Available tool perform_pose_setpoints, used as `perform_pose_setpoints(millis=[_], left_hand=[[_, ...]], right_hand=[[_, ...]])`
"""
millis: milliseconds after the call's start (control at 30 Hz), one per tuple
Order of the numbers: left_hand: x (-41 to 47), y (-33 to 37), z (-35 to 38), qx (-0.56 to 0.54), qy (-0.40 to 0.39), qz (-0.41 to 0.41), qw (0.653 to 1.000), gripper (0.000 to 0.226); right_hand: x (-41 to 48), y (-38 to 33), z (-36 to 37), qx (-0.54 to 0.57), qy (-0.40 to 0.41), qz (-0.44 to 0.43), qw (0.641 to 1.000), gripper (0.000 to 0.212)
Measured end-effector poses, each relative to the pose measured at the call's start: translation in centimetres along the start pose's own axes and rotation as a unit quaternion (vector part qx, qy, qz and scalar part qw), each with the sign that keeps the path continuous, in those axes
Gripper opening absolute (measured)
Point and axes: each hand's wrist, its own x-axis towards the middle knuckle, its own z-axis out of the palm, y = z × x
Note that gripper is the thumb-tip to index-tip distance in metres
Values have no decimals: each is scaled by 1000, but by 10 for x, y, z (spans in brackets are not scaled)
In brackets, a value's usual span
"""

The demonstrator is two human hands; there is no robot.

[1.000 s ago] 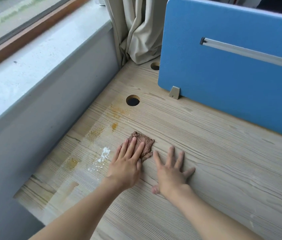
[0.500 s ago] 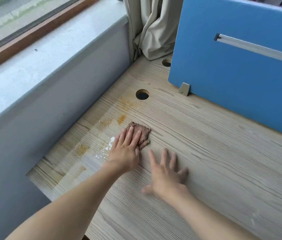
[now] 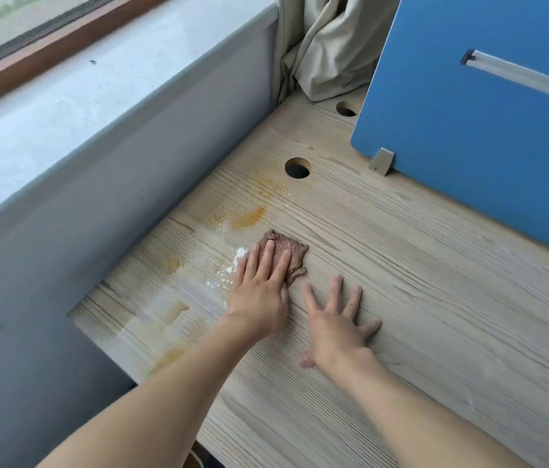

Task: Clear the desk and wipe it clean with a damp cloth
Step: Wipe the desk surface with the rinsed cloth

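A small brown cloth (image 3: 295, 253) lies flat on the light wooden desk (image 3: 435, 315). My left hand (image 3: 261, 288) presses down on the cloth with flat fingers, covering its near half. White powder (image 3: 234, 265) sits just left of the cloth, and orange-yellow stains (image 3: 249, 216) spread beyond it toward the wall. My right hand (image 3: 337, 327) rests palm down on the bare wood to the right of the cloth, fingers spread, holding nothing.
A blue partition panel (image 3: 489, 136) stands along the desk's far right on a metal bracket (image 3: 381, 162). Two round cable holes (image 3: 297, 168) open in the desk near it. A grey wall (image 3: 114, 197) under a windowsill borders the left edge. A beige curtain (image 3: 327, 52) hangs in the corner.
My left hand has slid the cloth a little left and away, closer to the white powder. My right hand stayed flat on the wood beside it.
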Motion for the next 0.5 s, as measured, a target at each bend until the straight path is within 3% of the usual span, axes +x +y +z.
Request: perform_pose_setpoints(millis=[167,367,500], left_hand=[[-31,-4,10,32,2,45,998,61],[-10,-14,4,16,17,-2,1000,63],[-39,-5,13,6,2,18,1000,65]], right_hand=[[0,-1,-1,-4,4,5,1000,124],[0,0,-2,-5,5,8,1000,129],[-1,0,-4,3,5,5,1000,129]])
